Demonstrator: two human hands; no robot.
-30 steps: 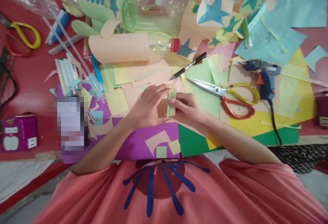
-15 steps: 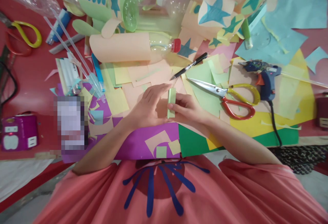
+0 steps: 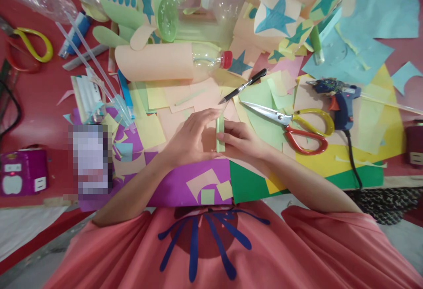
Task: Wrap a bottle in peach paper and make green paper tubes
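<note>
Between my hands stands a small pale green piece of paper (image 3: 220, 135), folded or rolled into a narrow upright strip. My left hand (image 3: 190, 137) curves around its left side, fingertips at the far end and thumb at the near end. My right hand (image 3: 244, 139) pinches it from the right, thumb laid along its face. Just beyond the fingers lies a black pen (image 3: 243, 87). To the right of my right hand rest open-bladed scissors (image 3: 291, 121) with yellow and red handles.
A peach-wrapped bottle (image 3: 155, 62) with a red cap lies beyond the hands. On the right is a blue glue gun (image 3: 343, 104) with its cord trailing nearer. Paper scraps (image 3: 208, 196) litter the purple sheet. A phone-like blurred object (image 3: 90, 159) and a purple box (image 3: 24, 172) are left.
The green paper shows a narrower face than before, turned or folded slightly between the fingers. Both hands stay nearly in place.
</note>
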